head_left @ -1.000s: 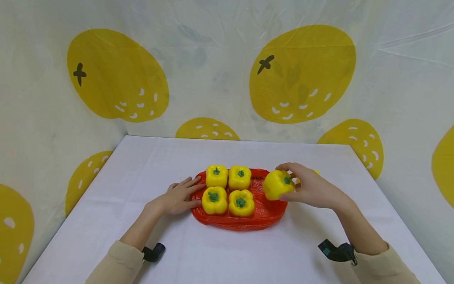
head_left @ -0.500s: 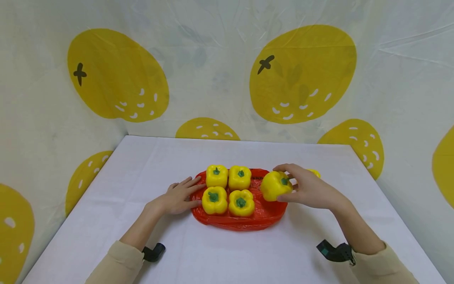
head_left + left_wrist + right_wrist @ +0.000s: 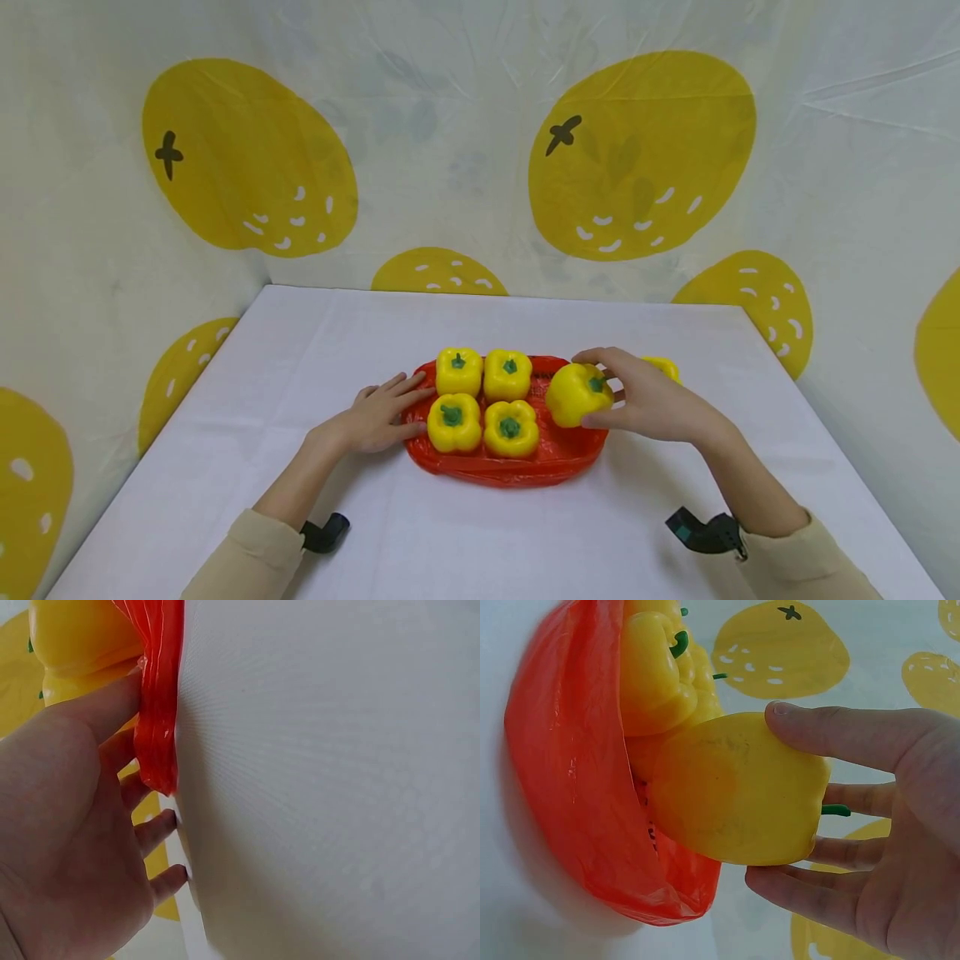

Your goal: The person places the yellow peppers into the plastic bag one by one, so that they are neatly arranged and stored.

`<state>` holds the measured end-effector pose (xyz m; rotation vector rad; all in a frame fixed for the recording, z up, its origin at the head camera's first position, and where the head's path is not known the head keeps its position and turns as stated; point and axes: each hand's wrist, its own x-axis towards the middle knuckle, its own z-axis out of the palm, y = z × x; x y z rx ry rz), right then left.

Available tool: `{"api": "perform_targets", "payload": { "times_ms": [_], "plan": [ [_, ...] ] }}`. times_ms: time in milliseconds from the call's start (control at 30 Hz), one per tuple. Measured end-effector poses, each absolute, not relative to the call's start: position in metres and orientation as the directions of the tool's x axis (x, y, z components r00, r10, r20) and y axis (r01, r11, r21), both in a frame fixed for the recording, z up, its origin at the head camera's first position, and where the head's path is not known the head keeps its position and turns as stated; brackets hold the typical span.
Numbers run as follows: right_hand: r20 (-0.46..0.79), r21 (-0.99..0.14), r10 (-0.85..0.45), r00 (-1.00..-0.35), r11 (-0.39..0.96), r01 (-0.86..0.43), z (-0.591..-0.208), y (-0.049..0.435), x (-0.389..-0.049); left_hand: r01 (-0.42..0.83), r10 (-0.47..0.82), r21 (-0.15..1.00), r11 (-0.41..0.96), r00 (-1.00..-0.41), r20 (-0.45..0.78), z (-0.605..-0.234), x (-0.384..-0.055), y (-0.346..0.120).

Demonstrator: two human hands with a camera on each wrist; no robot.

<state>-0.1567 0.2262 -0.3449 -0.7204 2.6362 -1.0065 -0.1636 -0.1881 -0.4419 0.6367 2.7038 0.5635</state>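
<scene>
My right hand (image 3: pixel 660 402) grips a yellow bell pepper (image 3: pixel 576 396) between thumb and fingers, over the right end of a red plastic bag (image 3: pixel 558 467). In the right wrist view, the tilted pepper (image 3: pixel 739 791) has its green stem toward the palm, and its lower end overlaps the bag's opening. Several other yellow bell peppers (image 3: pixel 453 423) sit upright in two rows on the left and middle of the bag. My left hand (image 3: pixel 375 419) rests at the bag's left edge with fingers spread; in the left wrist view its thumb touches the red plastic (image 3: pixel 159 712).
One more yellow bell pepper (image 3: pixel 664 367) lies on the white tabletop (image 3: pixel 480 546) behind my right hand, partly hidden by it. A pale curtain (image 3: pixel 450 125) printed with large yellow fruits stands behind the table.
My right hand has moved slightly left and down with the pepper, further over the bag. More of the pepper behind that hand shows. The left hand stays in place.
</scene>
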Motion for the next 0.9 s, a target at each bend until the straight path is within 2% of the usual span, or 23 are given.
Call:
{"api": "perform_targets", "payload": {
  "times_ms": [900],
  "plan": [
    [-0.046, -0.650, -0.559, -0.828, 0.646, -0.400, -0.345, 0.212, -0.158, 0.350, 0.473, 0.438, 0.828, -0.856, -0.211, -0.440, -0.163, -0.187]
  ]
}}
